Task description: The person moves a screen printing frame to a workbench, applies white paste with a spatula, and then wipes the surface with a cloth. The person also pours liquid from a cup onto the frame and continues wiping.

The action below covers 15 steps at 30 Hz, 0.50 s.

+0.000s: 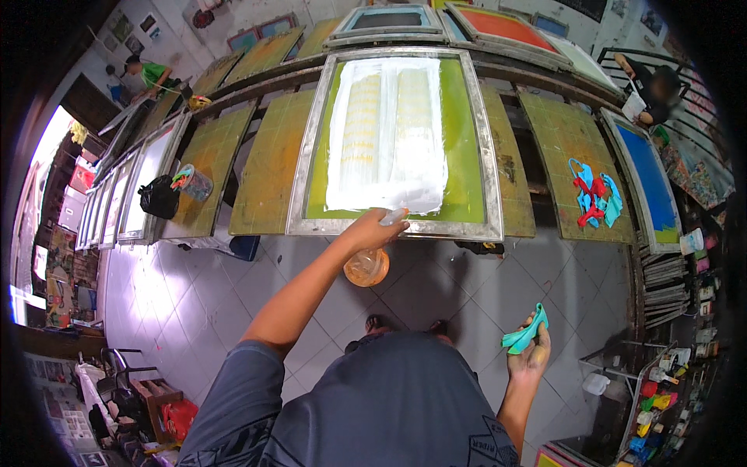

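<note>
The left hand [380, 230] curls its fingers round a pale piece [395, 217] above an orange container [366, 269], at the lower edge of the central screen [393, 140], whose long axis runs up the view, while the right hand [532, 355], farther away at lower right, grips a green cloth [525, 335].

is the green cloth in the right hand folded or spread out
Folded: the green cloth shows as a narrow, layered bundle in the right hand, not opened flat.
</note>
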{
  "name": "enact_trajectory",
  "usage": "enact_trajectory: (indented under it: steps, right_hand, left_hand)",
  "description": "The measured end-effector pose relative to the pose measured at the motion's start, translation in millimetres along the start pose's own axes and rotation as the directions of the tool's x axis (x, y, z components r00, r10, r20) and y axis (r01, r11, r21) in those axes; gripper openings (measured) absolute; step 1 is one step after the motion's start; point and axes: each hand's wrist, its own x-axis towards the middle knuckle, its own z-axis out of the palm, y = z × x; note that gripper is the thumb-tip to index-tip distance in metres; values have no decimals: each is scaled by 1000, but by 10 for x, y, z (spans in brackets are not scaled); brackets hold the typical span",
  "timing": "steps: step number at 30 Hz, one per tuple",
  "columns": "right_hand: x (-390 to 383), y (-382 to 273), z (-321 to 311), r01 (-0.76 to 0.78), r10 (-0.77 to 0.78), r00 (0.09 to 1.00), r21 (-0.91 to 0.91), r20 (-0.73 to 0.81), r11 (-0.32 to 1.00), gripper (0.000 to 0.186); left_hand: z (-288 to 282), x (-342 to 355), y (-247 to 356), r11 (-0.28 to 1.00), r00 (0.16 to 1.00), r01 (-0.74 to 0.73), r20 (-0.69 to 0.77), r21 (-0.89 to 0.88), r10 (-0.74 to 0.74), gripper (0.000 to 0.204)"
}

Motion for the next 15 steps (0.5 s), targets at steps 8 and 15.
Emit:
enact_trajectory:
  steps: [8, 15]
  right_hand:
    - [-28, 96, 33, -22, 22, 999, -1, 30, 1000, 25]
    - [-76, 216, 40, -31, 31, 999, -17, -13, 999, 26]
  left_hand:
    - [-49, -68, -54, 993, 999, 7, -35, -119, -12, 39]
    - [-303, -283, -521, 958, 977, 53, -185, -282, -108, 43]
